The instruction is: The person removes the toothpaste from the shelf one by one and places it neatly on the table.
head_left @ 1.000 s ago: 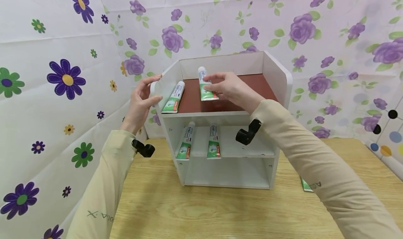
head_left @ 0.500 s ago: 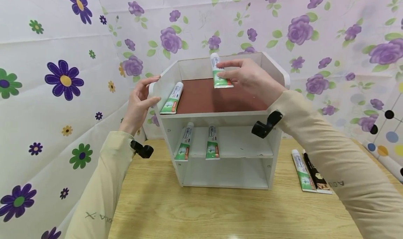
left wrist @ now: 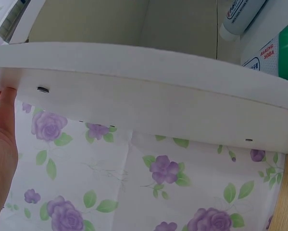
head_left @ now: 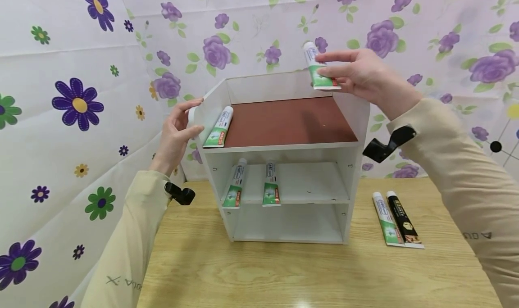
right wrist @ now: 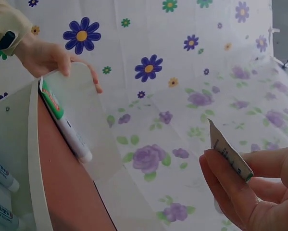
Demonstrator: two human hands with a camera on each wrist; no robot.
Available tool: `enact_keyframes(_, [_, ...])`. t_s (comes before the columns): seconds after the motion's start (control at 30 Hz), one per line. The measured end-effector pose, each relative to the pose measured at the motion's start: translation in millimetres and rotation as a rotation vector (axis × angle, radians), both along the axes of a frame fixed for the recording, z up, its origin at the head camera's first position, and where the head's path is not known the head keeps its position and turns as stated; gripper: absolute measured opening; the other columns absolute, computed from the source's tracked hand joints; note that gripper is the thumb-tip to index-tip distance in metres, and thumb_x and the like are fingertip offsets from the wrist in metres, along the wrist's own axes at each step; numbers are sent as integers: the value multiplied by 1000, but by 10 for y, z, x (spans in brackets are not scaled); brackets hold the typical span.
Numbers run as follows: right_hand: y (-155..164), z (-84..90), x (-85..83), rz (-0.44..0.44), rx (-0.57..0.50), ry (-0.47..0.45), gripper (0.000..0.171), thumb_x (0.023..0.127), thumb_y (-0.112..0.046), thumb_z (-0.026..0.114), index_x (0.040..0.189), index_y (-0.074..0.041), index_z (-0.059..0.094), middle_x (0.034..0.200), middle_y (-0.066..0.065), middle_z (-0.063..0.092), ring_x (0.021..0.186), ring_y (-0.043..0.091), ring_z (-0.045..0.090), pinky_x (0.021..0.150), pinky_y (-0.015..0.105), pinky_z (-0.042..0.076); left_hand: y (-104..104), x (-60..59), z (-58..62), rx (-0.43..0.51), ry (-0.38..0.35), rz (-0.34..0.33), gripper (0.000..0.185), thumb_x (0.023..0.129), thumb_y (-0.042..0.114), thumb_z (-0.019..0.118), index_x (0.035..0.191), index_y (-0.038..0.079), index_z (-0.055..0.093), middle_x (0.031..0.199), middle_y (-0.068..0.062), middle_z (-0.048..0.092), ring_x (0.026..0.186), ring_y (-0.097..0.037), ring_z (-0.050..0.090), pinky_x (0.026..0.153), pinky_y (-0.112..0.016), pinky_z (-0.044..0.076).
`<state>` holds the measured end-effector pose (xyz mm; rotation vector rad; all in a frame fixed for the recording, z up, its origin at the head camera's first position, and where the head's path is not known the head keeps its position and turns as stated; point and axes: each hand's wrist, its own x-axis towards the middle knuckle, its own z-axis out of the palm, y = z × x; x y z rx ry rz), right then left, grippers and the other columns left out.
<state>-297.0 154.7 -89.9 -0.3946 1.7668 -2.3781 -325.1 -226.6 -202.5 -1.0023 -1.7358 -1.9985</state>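
Note:
My right hand [head_left: 365,76] pinches a green-and-white toothpaste tube [head_left: 314,69] in the air, over the right rear of a white shelf unit's brown top [head_left: 279,123]. The tube leans, cap upward; the right wrist view shows its flat end [right wrist: 230,156] between thumb and fingers. My left hand [head_left: 172,139] grips the edge of the unit's left side panel [left wrist: 148,103], thumb toward the front, fingers farther back. Beside that panel lies another toothpaste tube [head_left: 219,127] on the brown top. Two similar tubes, a left one [head_left: 234,184] and a right one [head_left: 270,184], lie on the middle shelf.
Right of the unit, a green-and-white tube [head_left: 388,220] and a black tube [head_left: 404,220] lie side by side on the wooden table [head_left: 259,276]. Flowered sheets [head_left: 243,29] hang behind and to the left. The unit's right side panel [head_left: 352,114] rises below the held tube.
My right hand has lifted the toothpaste tube from low over the brown top, moving up and to the right. The two tubes on the table are now uncovered. My left hand keeps its grip.

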Motion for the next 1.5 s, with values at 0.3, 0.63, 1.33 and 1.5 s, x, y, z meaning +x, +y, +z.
enact_keyframes(0.3, [396,9,-89,-9,-62,-11,30,78,16,59,101,0,67,126,12,29,82,29,62,76,35,48,-9,3,-1,-2,-1,5,49,78,-16,52,122,7,52,136,-11,37,117,-28,35,85,-31,41])
enact_keyframes(0.63, [888,-98,-122,-30,2,0,33,83,13,55,107,-6,66,125,9,28,86,27,60,76,32,48,-9,-7,28,5,2,7,50,78,-16,53,122,6,52,135,-11,38,117,-28,36,85,-31,41])
enact_keyframes(1.33, [1460,-847,-139,-69,180,-34,30,85,4,57,105,-16,69,100,8,56,78,21,62,64,27,50,-7,-18,8,11,7,-24,49,79,-17,53,122,6,52,135,-12,37,116,-28,36,84,-29,41])
enact_keyframes(1.5, [1602,-1121,-135,-92,291,-42,30,87,-2,57,104,-25,68,101,4,55,77,17,61,61,25,49,-10,-11,-7,14,6,-16,49,79,-17,52,122,6,52,135,-11,37,115,-28,36,84,-30,42])
